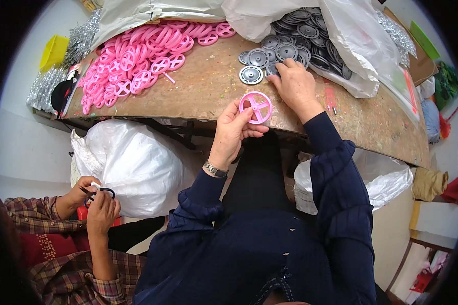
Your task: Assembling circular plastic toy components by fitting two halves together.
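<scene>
A pink spoked wheel (262,106) is pinched between the thumb and fingers of my left hand (234,127), just off the table's front edge. My right hand (296,86) reaches to the near edge of the grey wheel discs (286,51). Its thumb and forefinger close on one grey disc (270,69), which the fingers partly cover. Beside that, a grey disc with a pale rim (251,75) lies flat on the table.
Many pink wheels (123,87) are heaped on the wooden table (208,76) at left. White plastic sheeting (348,46) surrounds the grey pile. Below the table stands a stuffed white sack (132,168). At lower left, a co-worker's hands (102,208) hold black-handled scissors (106,190).
</scene>
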